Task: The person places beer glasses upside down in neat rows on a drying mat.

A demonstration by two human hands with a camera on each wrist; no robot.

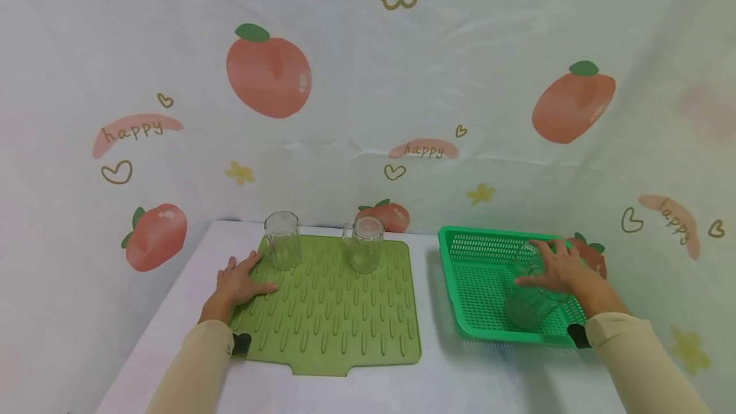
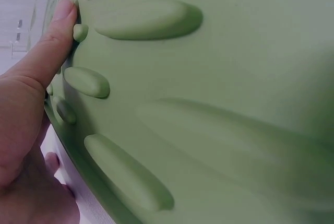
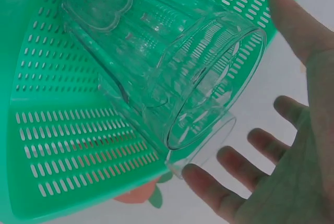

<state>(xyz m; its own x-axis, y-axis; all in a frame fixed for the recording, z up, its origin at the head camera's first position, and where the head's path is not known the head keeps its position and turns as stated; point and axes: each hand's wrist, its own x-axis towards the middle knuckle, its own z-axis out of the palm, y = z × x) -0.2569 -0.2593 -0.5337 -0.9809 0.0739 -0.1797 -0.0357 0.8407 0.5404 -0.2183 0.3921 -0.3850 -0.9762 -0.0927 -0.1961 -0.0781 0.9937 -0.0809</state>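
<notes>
My left hand (image 1: 237, 285) rests at the left edge of a green ribbed drying mat (image 1: 328, 324), fingers spread. In the left wrist view its thumb (image 2: 49, 46) lies straight along the mat's edge. Just beyond those fingers a clear glass mug (image 1: 285, 249) stands upright on the mat. My right hand (image 1: 556, 268) is over the green basket (image 1: 453, 292), with its thumb and fingers spread around the mouth of a tilted clear glass (image 3: 151, 51). A gap shows between the fingers and its rim in the right wrist view. Another clear glass (image 3: 214, 151) lies partly behind it.
A second glass mug (image 1: 367, 251) stands upright on the mat's back right, its handle towards the left. The basket's perforated walls rise around the glasses. A printed white cloth (image 1: 345, 94) hangs behind the white table (image 1: 437, 382).
</notes>
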